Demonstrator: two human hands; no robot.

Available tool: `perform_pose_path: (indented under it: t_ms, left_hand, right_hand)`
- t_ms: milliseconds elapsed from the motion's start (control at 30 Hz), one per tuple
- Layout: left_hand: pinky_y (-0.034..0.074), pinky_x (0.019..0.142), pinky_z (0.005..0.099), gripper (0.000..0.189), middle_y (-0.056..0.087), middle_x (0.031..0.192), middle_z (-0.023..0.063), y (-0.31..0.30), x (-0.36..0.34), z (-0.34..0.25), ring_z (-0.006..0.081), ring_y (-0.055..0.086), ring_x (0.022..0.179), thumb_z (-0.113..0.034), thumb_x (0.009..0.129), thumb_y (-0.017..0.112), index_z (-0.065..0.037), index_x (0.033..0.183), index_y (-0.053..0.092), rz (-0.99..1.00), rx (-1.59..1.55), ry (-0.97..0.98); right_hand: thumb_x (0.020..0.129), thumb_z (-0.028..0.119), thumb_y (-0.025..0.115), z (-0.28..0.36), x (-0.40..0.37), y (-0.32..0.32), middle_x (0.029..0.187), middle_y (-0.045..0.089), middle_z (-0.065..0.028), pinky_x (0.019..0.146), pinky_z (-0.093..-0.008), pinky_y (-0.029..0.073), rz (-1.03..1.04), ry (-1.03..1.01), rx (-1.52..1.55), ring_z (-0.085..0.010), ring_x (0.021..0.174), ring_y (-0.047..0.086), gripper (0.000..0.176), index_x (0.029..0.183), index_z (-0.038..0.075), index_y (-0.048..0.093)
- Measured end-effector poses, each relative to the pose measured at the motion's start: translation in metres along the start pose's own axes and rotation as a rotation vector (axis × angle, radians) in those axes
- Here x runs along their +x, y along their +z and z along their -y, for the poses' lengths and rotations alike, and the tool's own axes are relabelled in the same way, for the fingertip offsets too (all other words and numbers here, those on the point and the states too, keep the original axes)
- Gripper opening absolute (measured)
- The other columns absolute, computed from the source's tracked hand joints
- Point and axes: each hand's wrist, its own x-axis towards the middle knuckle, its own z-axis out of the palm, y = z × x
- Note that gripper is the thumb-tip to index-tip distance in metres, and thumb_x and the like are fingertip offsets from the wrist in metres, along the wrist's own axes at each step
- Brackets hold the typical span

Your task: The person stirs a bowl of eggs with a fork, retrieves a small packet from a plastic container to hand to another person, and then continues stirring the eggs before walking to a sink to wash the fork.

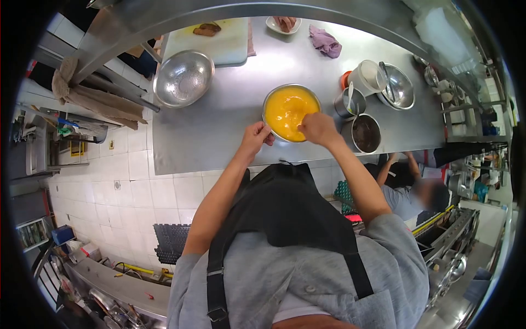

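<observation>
A metal bowl of bright yellow liquid, which looks like beaten egg, stands near the table's front edge. My left hand is closed at the bowl's lower left rim, thumb and fingers pinching it. My right hand is closed over the lower right rim, its fingers curled down at the liquid. Whatever it grips is hidden beneath the fingers. Ripples and a swirl show on the liquid's surface.
On the steel table are another metal bowl, a cutting board with brown food, a purple cloth, and a small dish. To the right are a pot of dark sauce, a white tub, and a co-worker.
</observation>
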Motion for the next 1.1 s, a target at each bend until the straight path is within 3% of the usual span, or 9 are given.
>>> perform_pose_path:
  t_ms: [100,200,300,400,500,600,700,800,1100]
  left_hand:
    - [0.039,0.062,0.0247,0.023,0.067,0.076,0.0015,0.0,0.002,0.003,0.01,0.06,0.067,-0.032,0.099,0.059,-0.011,0.09,0.063,-0.021,0.022,-0.018]
    - [0.039,0.062,0.0256,0.024,0.067,0.077,0.0008,-0.001,-0.001,0.001,0.0095,0.061,0.068,-0.032,0.098,0.06,-0.011,0.088,0.063,-0.012,0.049,0.016]
    - [0.039,0.061,0.0256,0.024,0.067,0.076,0.0004,-0.001,0.002,0.001,0.0085,0.061,0.068,-0.032,0.098,0.06,-0.012,0.086,0.063,-0.012,0.041,0.019]
    - [0.038,0.061,0.024,0.024,0.067,0.075,0.0004,0.002,-0.003,-0.003,0.0079,0.061,0.068,-0.032,0.098,0.06,-0.011,0.085,0.064,-0.027,0.052,0.027]
    - [0.038,0.061,0.023,0.024,0.067,0.075,0.0006,0.001,-0.001,-0.003,0.0077,0.061,0.068,-0.031,0.097,0.061,-0.011,0.085,0.064,-0.041,0.052,0.032]
    - [0.038,0.061,0.0231,0.024,0.068,0.075,0.0005,0.0,-0.002,-0.003,0.0078,0.061,0.068,-0.031,0.097,0.061,-0.01,0.085,0.065,-0.04,0.052,0.029]
    - [0.052,0.065,0.028,0.022,0.066,0.074,0.0069,0.0,0.0,-0.005,0.0128,0.062,0.068,-0.018,0.098,0.059,0.0,0.087,0.065,-0.052,0.059,0.025]
    - [0.039,0.061,0.0231,0.024,0.068,0.075,0.0005,0.001,-0.002,-0.002,0.0077,0.061,0.068,-0.031,0.097,0.061,-0.01,0.085,0.065,-0.06,0.069,0.039]
    - [0.039,0.061,0.0232,0.022,0.068,0.076,0.0023,0.002,0.001,-0.003,0.0085,0.061,0.069,-0.029,0.097,0.061,-0.009,0.09,0.065,-0.038,0.027,-0.012]
  right_hand:
    - [0.086,0.03,0.06,-0.025,0.011,-0.012,0.077,0.069,-0.0184,0.07,-0.0486,0.054,-0.15,0.183,0.06,-0.0377,0.075,0.068,0.031,0.075,0.004,0.072]
    - [0.086,0.03,0.06,-0.001,-0.009,0.0,0.078,0.069,-0.0168,0.069,-0.0491,0.054,0.1,-0.084,-0.073,-0.0366,0.074,0.068,0.032,0.074,0.003,0.071]
    - [0.085,0.031,0.06,-0.032,0.0,-0.015,0.076,0.069,-0.0179,0.07,-0.0465,0.055,-0.149,0.093,0.067,-0.0372,0.076,0.069,0.03,0.077,0.005,0.072]
    - [0.085,0.028,0.059,-0.004,-0.014,0.01,0.075,0.068,-0.0212,0.069,-0.0469,0.055,0.074,-0.039,-0.049,-0.0379,0.076,0.069,0.029,0.075,0.004,0.071]
    - [0.084,0.027,0.058,-0.025,0.005,-0.005,0.072,0.067,-0.0235,0.071,-0.0473,0.055,-0.201,0.069,0.146,-0.0385,0.075,0.069,0.029,0.074,0.003,0.072]
    - [0.087,0.032,0.058,0.0,0.004,0.004,0.077,0.068,-0.0217,0.073,-0.047,0.055,0.022,-0.036,0.004,-0.0372,0.079,0.069,0.033,0.076,0.004,0.071]
    - [0.089,0.037,0.057,-0.017,0.023,-0.007,0.082,0.069,-0.0208,0.074,-0.0479,0.055,-0.051,0.083,0.099,-0.0363,0.082,0.069,0.037,0.074,0.005,0.071]
    - [0.089,0.037,0.06,-0.022,0.032,0.027,0.082,0.071,-0.0168,0.074,-0.047,0.054,-0.071,0.017,0.02,-0.0355,0.08,0.069,0.033,0.081,0.008,0.073]
    - [0.087,0.032,0.057,-0.03,0.025,0.013,0.082,0.071,-0.0166,0.074,-0.0483,0.055,-0.087,0.038,-0.073,-0.0365,0.078,0.069,0.031,0.081,0.005,0.072]
